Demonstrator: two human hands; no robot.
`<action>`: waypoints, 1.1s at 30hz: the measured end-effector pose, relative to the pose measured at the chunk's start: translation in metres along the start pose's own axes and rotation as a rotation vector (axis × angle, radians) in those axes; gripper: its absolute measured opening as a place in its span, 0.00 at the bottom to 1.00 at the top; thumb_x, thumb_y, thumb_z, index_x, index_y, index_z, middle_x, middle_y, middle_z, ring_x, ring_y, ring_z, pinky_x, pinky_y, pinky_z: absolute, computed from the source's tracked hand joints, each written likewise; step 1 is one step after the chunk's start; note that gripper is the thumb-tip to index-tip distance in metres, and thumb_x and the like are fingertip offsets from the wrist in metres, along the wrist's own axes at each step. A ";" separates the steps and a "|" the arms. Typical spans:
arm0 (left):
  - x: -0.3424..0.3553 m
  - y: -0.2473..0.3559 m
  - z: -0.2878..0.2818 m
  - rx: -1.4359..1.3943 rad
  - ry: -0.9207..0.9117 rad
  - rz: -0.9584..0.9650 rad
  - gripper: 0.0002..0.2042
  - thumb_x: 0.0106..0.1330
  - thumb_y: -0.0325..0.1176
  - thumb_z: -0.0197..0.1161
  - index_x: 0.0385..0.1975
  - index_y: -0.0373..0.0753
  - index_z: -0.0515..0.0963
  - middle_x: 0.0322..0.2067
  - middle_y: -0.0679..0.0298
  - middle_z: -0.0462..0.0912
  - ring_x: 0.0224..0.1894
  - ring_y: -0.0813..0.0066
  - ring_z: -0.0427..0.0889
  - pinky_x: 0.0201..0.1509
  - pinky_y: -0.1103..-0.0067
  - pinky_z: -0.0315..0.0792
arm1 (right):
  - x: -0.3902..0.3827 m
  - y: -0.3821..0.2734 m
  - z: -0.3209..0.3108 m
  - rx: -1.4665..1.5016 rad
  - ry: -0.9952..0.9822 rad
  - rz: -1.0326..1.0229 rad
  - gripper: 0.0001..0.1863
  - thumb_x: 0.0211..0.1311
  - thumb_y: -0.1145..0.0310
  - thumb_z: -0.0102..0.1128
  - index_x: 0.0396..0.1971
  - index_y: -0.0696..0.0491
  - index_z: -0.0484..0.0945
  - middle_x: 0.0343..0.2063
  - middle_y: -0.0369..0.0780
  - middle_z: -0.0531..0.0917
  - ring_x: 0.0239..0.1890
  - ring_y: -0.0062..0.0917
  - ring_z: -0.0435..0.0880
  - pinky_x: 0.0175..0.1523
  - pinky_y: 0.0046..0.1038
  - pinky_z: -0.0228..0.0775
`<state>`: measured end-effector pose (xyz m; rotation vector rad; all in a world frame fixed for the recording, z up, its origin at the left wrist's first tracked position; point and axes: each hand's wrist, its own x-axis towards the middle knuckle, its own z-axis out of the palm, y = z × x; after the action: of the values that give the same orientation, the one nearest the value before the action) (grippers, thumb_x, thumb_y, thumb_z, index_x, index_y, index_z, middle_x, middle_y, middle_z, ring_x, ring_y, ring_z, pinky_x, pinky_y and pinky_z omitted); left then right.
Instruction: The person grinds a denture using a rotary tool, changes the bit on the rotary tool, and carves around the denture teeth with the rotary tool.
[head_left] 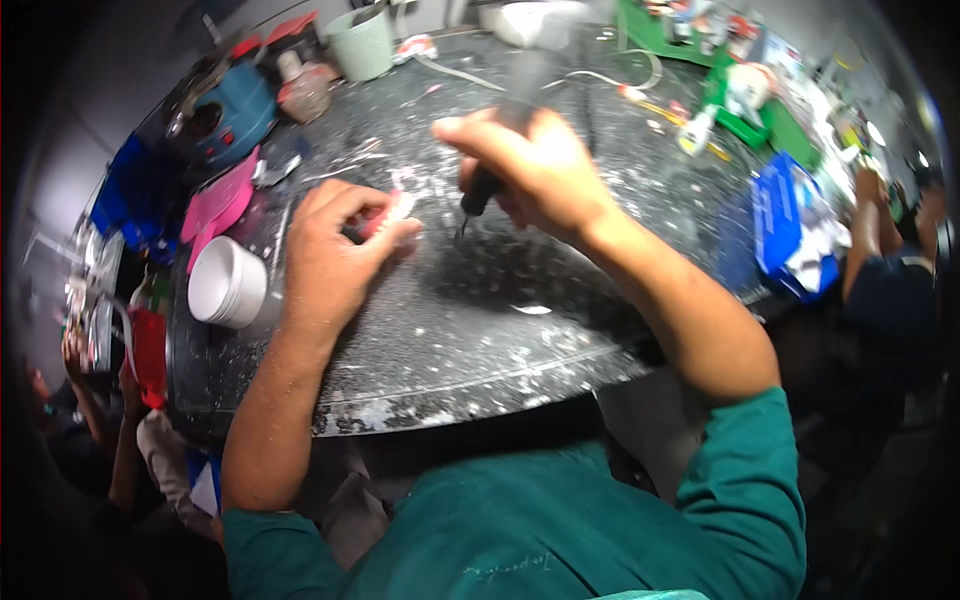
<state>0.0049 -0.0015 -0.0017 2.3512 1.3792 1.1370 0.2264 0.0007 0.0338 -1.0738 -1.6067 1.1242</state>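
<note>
Right of the white tub, a pink piece is pinched by the left hand, a black tool gripped by the right hand's fingers. Work is judged unfinished, tool and piece apart.

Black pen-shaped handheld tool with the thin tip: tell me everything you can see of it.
The black, rounded, pen-shaped handheld tool has a plastic-looking body and a thin, metallic-looking tip. The bare right hand grips it, covering its middle. It slants, tip downward and leftward, over the white-flecked black tabletop; whether the tip touches that surface is unclear. Its upper end is blurred.
</note>
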 end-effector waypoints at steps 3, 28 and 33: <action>0.005 0.022 -0.003 0.074 0.178 0.090 0.36 0.44 0.38 0.79 0.56 0.41 0.71 0.43 0.58 0.76 0.47 0.63 0.74 0.53 0.69 0.68 | -0.007 -0.019 -0.007 -0.273 -0.113 0.189 0.29 0.59 0.45 0.54 0.17 0.59 0.80 0.12 0.39 0.78 0.13 0.20 0.74 0.22 0.24 0.66; -0.008 0.055 0.035 -1.679 -1.012 -0.562 0.13 0.58 0.28 0.61 0.15 0.44 0.65 0.12 0.72 0.61 0.11 0.80 0.59 0.16 0.79 0.52 | -0.029 0.015 -0.002 0.553 -0.515 0.042 0.26 0.64 0.54 0.61 0.48 0.64 0.74 0.48 0.51 0.79 0.58 0.41 0.75 0.65 0.42 0.65; -0.008 0.065 0.040 -1.365 -0.748 -0.665 0.09 0.63 0.31 0.60 0.22 0.45 0.69 0.13 0.75 0.64 0.11 0.85 0.63 0.14 0.84 0.53 | -0.030 0.033 -0.010 0.431 -0.385 -0.098 0.21 0.68 0.60 0.57 0.48 0.64 0.75 0.45 0.48 0.81 0.51 0.34 0.80 0.60 0.36 0.70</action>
<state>0.0739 -0.0351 -0.0009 0.9811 0.5963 0.5234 0.2486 -0.0189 -0.0013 -0.5126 -1.5772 1.5892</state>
